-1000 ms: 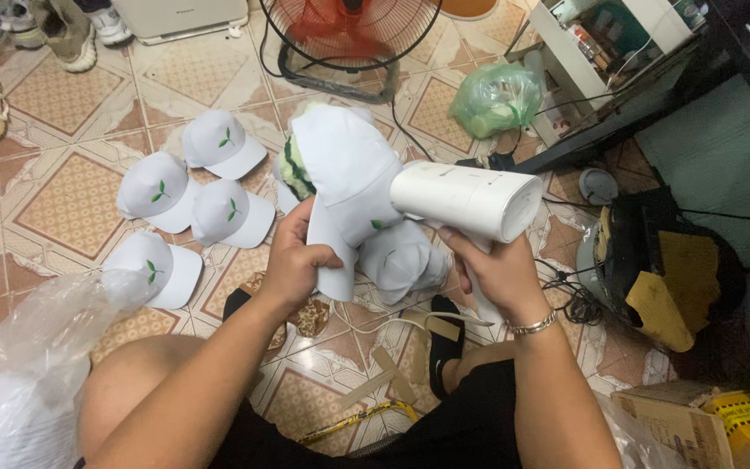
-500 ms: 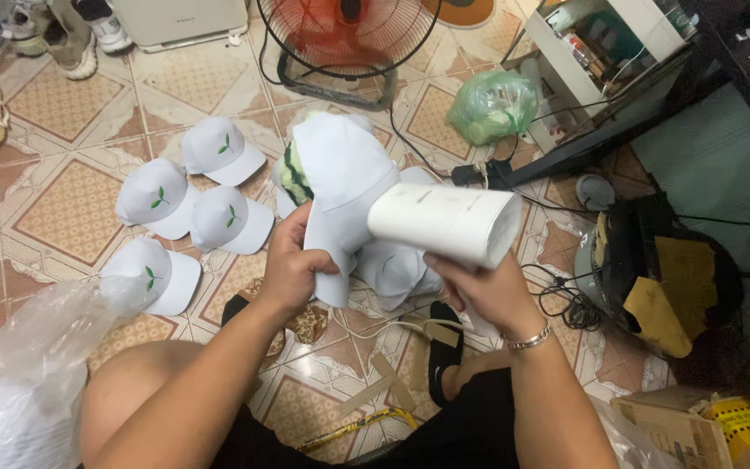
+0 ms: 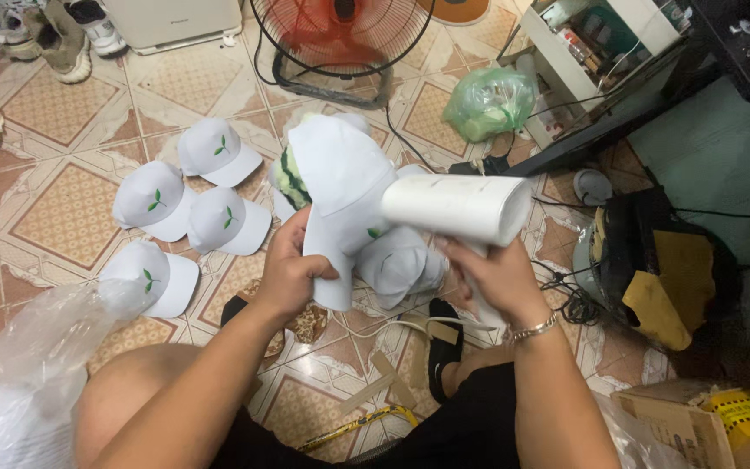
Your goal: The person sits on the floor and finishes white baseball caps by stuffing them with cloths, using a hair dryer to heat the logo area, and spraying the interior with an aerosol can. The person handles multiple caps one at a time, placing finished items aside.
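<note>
Left hand (image 3: 288, 278) is clamped on the brim of a white cap (image 3: 340, 178), holding it up over a padded form. Right hand (image 3: 496, 278) is closed around the handle of a white hair-dryer-shaped tool (image 3: 457, 207), its barrel level and just beside the cap's side, right of the left-hand grip. Step in hand looks like treating the cap with the tool. Next move probably needs the cap turned by its brim. Four finished-looking caps (image 3: 188, 213) lie on the tiled floor (image 3: 62, 208), left of the grip.
</note>
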